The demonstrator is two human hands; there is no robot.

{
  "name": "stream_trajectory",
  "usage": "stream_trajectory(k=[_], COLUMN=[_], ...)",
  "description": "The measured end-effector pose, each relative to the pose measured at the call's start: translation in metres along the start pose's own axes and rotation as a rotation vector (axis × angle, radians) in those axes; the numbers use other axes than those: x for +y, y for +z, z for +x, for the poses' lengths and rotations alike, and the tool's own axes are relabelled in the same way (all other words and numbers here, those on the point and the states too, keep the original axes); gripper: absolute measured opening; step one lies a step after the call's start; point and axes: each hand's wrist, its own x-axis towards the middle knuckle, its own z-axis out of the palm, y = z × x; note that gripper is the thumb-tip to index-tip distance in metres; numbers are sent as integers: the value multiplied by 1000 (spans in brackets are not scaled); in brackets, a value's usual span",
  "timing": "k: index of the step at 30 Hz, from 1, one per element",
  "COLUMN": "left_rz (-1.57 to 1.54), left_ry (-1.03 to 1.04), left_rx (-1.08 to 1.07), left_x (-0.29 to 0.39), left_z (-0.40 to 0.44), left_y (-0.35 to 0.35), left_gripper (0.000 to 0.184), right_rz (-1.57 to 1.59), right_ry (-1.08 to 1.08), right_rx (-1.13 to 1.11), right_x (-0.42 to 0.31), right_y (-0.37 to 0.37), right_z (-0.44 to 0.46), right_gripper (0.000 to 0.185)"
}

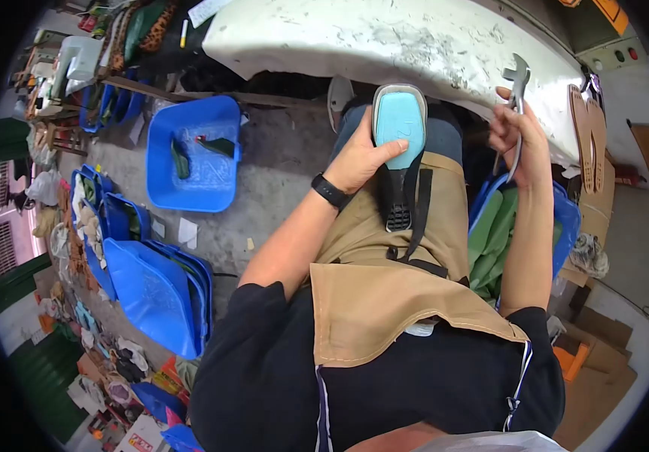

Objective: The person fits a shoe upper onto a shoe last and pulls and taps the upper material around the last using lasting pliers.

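Note:
My left hand (361,157) is wrapped round a shoe form (401,117) with a light blue sole face, its thumb pressed on the blue surface. The form lies over my lap, with black straps (422,203) and a dark ridged piece (398,215) hanging below it toward the tan apron (385,309). My right hand (519,135) is raised at the right, its fingers closed round the handles of a metal pincer-like tool (519,74), whose head points up. Hand and tool are apart from the shoe form.
A white worktable (400,45) with dark marks spans the top. At the left, a blue bin (193,192) holds dark green pieces, near stacked blue bins (147,290). Another blue bin (565,218) with green pieces stands beneath my right arm. Brown sole-shaped pieces (586,143) hang at the right.

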Motion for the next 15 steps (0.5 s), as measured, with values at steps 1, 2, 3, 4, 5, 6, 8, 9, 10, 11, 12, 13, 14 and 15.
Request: stream_trajectory(k=[1,2,3,4,5,6,8,9,10,11,12,13,14,15], left_rz=[1,4,10,7,-26,-58,-123,-126,-111,-94,-78,-63,-66,-66], left_ry=[-18,-35,-52,-56,-66,-75,-93,-97,-87,-74,-62,-49,-47,-18], left_rx=[-22,-44,-66,-67,-64,-62,-61,-64,-76,-88,-98,-105,-102,-93], left_x=[8,16,19,20,21,21,23,24,26,28,29,29,28,26], left_z=[-2,-4,-6,-4,0,4,9,8,6,5,3,2,1,1], left_y=[2,3,3,1,-1,-4,-5,-2,1,4,7,9,11,12], left_gripper=[49,48,47,47,47,46,45,45,43,41,40,38,38,37], right_rz=[-10,19,52,51,-100,-251,-555,-556,-572,-587,-602,-618,-621,-608], right_ry=[9,72,133,136,109,82,23,26,83,138,195,253,254,267], right_rx=[7,-130,-268,-264,-279,-294,-318,-313,-362,-412,-463,-517,-520,-511], right_x=[5,10,14,17,18,19,18,16,12,8,4,1,-1,-2], right_y=[2,3,3,5,7,9,11,10,10,10,10,11,13,16], right_z=[-11,-23,-33,-41,-49,-56,-64,-66,-66,-65,-64,-64,-64,-64], right_gripper=[33,34,36,36,35,34,34,34,30,28,28,29,29,30])
